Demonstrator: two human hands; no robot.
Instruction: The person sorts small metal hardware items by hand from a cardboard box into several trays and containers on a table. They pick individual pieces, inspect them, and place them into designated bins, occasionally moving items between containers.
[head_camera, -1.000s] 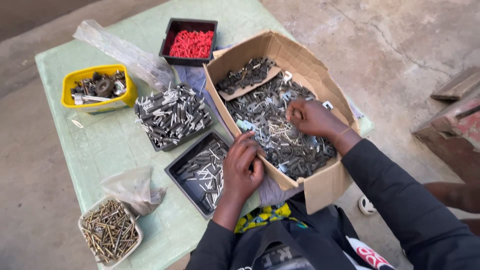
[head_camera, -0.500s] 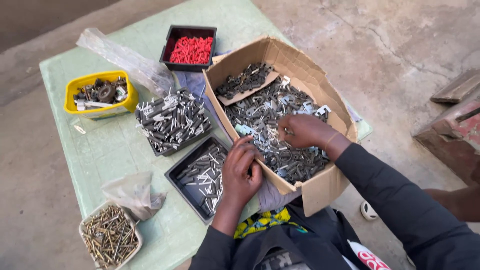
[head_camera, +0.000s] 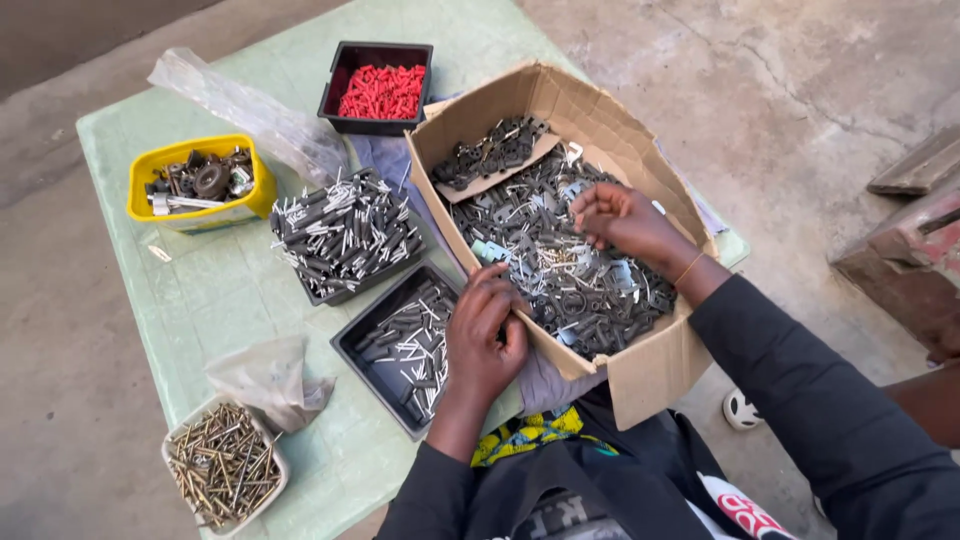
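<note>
Right hand (head_camera: 625, 222), fingers pinched together, picks in the brown cardboard box (head_camera: 640, 380) of grey metal fittings (head_camera: 560, 275); left hand (head_camera: 485, 335), fingers curled, steadies its rim; best lift one piece cleanly.

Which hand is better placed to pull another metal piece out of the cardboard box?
Right hand: it is inside the cardboard box, over the metal pieces. The left hand rests at the box's near wall.

Matt cardboard box (head_camera: 640, 380), dull metal parts (head_camera: 570, 270); glossy yellow plastic tub (head_camera: 190, 215).
</note>
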